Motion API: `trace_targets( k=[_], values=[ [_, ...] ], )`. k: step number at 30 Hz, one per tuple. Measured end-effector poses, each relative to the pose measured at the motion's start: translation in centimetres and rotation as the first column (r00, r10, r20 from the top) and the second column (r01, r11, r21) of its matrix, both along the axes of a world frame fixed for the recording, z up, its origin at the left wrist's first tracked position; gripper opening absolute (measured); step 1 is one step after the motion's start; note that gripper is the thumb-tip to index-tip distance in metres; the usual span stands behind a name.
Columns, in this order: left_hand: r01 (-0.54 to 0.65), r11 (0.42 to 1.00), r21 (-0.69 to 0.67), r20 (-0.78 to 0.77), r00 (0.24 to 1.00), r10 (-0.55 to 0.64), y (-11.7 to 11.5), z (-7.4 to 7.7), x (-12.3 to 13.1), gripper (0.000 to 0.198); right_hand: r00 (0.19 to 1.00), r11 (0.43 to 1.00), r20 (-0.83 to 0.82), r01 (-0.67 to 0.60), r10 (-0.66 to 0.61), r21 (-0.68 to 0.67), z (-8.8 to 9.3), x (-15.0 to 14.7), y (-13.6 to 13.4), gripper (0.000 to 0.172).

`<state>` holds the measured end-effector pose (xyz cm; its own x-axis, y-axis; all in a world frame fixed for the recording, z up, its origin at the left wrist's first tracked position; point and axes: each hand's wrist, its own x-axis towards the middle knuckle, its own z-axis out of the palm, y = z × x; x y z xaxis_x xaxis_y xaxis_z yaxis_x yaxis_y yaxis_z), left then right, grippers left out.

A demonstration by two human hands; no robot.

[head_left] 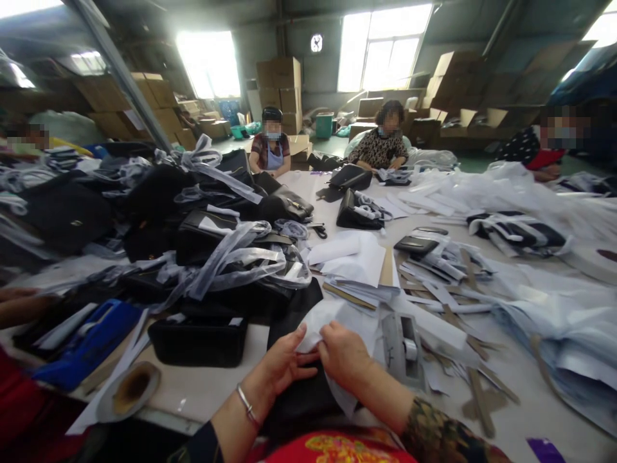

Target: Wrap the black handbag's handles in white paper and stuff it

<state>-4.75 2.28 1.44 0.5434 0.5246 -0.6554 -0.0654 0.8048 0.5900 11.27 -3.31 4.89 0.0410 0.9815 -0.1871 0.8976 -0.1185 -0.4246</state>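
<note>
A thin white sheet of paper (319,316) is bunched between my two hands, above a black bag (301,402) that lies at the table's near edge against my body. My right hand (346,357) pinches the sheet with fingertips and thumb. On the other side, my left hand (284,363) has its thumb along the sheet's left edge, the sheet between thumb and index finger, while its lower fingers spread over the black bag. The fingertips of both hands nearly meet. Part of the sheet hangs down under my right wrist. The bag's shape is mostly hidden.
Left of my hands are a small black bag (197,339), a tape roll (128,389) and a blue tape dispenser (89,344). Rightward stand a grey tape dispenser (401,350) and paper scraps. White sheets (354,257) and scissors (318,230) lie ahead. Co-workers sit around the table.
</note>
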Motion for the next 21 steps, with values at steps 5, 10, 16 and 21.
trace_targets(
  k=[5, 10, 16, 21],
  values=[
    [-0.239, 0.959, 0.153, -0.101, 0.961, 0.256, 0.8, -2.0, -2.1, 0.049, 0.925, 0.987, -0.349, -0.128, 0.154, 0.096, 0.2, -0.5, -0.3, 0.060],
    [0.002, 0.935, 0.354, -0.467, 0.867, 0.175, 3.8, -3.3, -4.5, 0.057, 0.884, 0.912, -0.244, -0.410, 0.399, 0.005, -1.0, 4.8, -1.5, 0.084],
    [0.367, 0.782, 0.504, -0.755, 0.627, 0.192, 7.0, -4.3, -4.3, 0.058, 0.870, 0.868, 0.002, -0.491, 0.492, -0.071, -2.1, 4.7, -1.6, 0.033],
    [0.409, 0.745, 0.528, -0.797, 0.541, 0.268, 8.2, -5.7, -3.6, 0.044, 0.807, 0.825, 0.170, -0.549, 0.565, -0.134, -3.1, 2.0, -0.7, 0.022]
  ],
)
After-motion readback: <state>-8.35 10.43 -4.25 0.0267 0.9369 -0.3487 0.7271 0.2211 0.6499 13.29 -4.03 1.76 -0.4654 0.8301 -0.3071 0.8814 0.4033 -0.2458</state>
